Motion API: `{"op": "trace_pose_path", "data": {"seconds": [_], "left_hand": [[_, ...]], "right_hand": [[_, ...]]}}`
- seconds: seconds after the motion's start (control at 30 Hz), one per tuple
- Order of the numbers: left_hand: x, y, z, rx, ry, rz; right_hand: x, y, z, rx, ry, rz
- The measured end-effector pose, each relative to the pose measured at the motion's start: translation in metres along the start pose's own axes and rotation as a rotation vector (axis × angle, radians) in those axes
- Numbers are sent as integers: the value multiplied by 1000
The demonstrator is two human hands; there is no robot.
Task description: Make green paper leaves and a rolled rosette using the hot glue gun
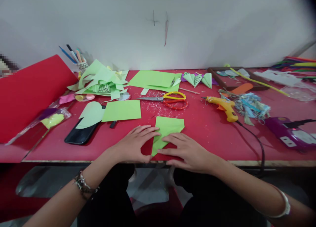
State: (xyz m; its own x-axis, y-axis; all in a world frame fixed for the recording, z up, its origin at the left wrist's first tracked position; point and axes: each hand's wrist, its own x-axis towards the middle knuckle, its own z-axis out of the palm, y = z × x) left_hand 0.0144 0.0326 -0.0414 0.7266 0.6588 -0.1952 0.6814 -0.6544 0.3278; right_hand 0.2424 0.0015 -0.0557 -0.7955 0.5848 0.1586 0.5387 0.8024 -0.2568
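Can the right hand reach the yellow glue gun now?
Probably yes: the right hand is on green paper, but open red tabletop lies between that hand and the yellow glue gun.

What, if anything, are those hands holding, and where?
No clear grip: green paper lies on the red tabletop, left hand touching its left edge, right hand over its right side.

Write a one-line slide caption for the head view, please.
Left hand and right hand on green paper at a red table, with scissors lying beyond.

No txt, nos., labels, brands or signs legible on any item in head-cam view.
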Motion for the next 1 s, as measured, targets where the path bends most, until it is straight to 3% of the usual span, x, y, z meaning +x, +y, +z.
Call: {"op": "trace_pose_path", "data": {"seconds": [0.23,0.43,0.57,0.73,0.83,0.9,1.0], "left_hand": [[1,0,0,10,-15,-7],[-2,3,-4,60,2,16],[-1,26,-1,174,143,56],[9,58,27,260,233,47],[6,57,36,297,250,92],[-1,48,32,283,242,163],[-14,33,22,281,217,222]], "right_hand": [[-26,34,-15,-34,19,241],[-41,53,-21,-112,43,311],[-39,45,-16,-157,49,269],[-34,22,-15,-193,71,325],[-35,13,-23,-141,80,314],[-37,11,-26,-106,77,272],[-39,6,-20,-96,-36,203]]}}
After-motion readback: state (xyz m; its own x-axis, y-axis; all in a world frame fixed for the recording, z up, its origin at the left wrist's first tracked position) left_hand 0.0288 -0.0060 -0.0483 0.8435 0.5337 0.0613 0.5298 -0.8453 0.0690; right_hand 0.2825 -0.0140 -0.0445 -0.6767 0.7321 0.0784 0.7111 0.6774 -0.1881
